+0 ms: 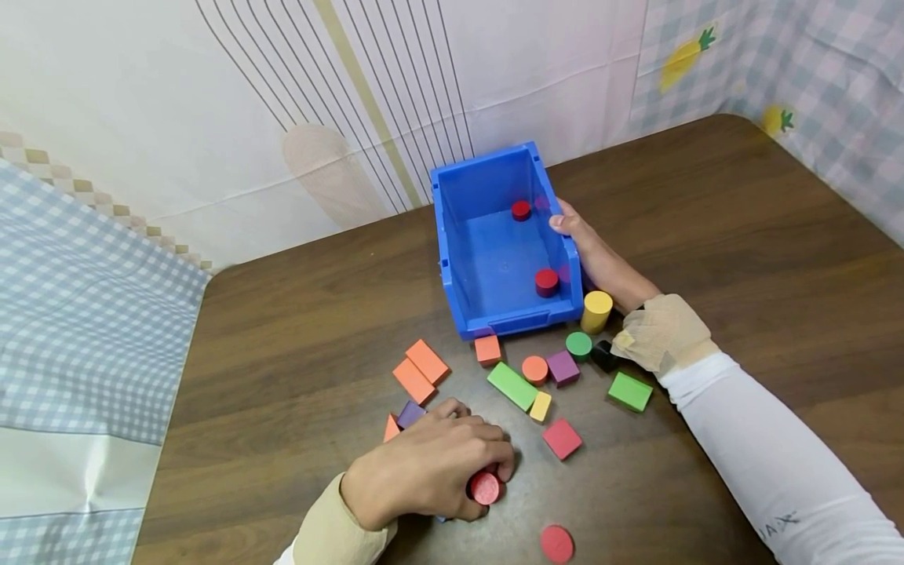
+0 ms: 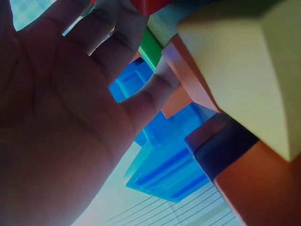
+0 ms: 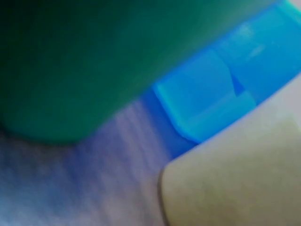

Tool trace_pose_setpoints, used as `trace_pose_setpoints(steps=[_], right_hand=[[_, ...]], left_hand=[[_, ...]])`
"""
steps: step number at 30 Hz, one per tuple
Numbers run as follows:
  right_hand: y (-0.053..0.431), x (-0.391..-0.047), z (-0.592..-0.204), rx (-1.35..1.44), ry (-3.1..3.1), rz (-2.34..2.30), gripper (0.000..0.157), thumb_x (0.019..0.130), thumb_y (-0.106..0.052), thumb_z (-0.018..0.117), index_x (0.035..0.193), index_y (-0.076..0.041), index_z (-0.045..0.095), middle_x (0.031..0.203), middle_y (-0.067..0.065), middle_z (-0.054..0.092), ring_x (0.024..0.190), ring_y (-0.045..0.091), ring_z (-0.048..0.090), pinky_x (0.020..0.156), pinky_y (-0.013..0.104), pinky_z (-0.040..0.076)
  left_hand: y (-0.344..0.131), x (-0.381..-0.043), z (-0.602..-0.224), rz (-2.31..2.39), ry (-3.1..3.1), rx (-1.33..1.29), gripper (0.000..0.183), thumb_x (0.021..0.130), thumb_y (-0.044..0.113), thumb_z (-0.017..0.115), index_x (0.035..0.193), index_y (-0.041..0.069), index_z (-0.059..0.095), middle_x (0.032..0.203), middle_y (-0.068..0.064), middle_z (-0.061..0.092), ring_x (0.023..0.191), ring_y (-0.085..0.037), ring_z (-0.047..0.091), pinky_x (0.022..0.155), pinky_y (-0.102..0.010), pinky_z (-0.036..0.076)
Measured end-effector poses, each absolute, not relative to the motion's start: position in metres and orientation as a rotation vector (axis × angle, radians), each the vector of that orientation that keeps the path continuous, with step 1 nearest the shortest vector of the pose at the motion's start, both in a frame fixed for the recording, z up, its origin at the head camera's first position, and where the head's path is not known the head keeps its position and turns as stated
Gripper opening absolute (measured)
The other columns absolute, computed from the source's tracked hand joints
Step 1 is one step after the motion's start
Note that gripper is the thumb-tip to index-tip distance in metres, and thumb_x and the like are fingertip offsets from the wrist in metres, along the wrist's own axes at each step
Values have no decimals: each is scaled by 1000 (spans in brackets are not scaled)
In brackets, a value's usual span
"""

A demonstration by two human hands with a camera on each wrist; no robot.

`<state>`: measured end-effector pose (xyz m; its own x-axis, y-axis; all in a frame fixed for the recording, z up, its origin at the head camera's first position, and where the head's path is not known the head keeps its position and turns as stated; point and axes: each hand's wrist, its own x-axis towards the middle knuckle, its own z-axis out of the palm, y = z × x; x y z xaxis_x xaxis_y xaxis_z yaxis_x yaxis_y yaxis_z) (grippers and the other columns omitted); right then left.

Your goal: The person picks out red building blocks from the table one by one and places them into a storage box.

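A blue plastic bin (image 1: pixel 494 243) stands at the back of the table, with one red round block (image 1: pixel 521 210) near its far end and another red round block (image 1: pixel 547 282) near its front. My right hand (image 1: pixel 593 255) grips the bin's right wall, thumb over the rim. Nearer the front, my left hand (image 1: pixel 434 463) holds a red cylinder block (image 1: pixel 485 488) between thumb and fingers. In the left wrist view, the palm (image 2: pixel 61 103) shows beside a red block (image 2: pixel 149 5). The right wrist view shows a green block (image 3: pixel 94 61) close up, with the right hand not visible.
Loose wooden blocks lie before the bin: orange rectangles (image 1: pixel 414 380), a long green block (image 1: pixel 512 385), a red square block (image 1: pixel 562 439) and a yellow cylinder (image 1: pixel 596 311). A red disc (image 1: pixel 557 544) lies at the front, a green block (image 1: pixel 630 391) by the right sleeve.
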<state>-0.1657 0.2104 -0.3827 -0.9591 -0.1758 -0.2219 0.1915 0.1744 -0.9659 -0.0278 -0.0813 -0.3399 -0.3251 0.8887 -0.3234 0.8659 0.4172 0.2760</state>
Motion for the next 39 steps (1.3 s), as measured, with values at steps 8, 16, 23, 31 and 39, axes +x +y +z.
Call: trace_pose_setpoints(steps=[8,16,23,31,39], right_hand=[[210,-165,-383,14,2172,-1855,79,100,-64,32,170,-39,3,176,10,12,158,43,22,118,76,24],[211,-165,-383,4,2159,-1863,78,101,-64,32,169,-39,3,177,7,11,159,42,21,118,75,24],[211,-166,-384,3,2155,-1881,79,100,-65,32,169,-39,4,176,7,11,159,42,21,119,75,23],[211,-167,-384,-35,2132,-1923,79,101,-62,33,170,-37,4,176,7,11,159,41,21,120,75,21],[212,-167,-385,-49,2130,-1931,80,100,-64,34,170,-39,4,176,6,11,159,40,20,119,75,22]], left_hand=[[-81,-26,-340,71,2270,1513,36,76,30,90,87,35,56,85,24,48,87,4,52,94,-31,41],[-80,-25,-340,55,2271,1526,34,77,30,89,86,35,57,86,23,51,88,4,54,92,-31,41],[-80,-26,-339,43,2259,1526,31,78,31,90,89,35,62,89,23,54,91,3,55,92,-30,42],[-79,-25,-339,29,2271,1543,28,78,32,89,92,34,66,93,23,58,92,3,56,91,-30,43],[-78,-26,-336,20,2257,1551,26,81,36,87,100,32,69,101,20,63,96,1,58,92,-31,46]])
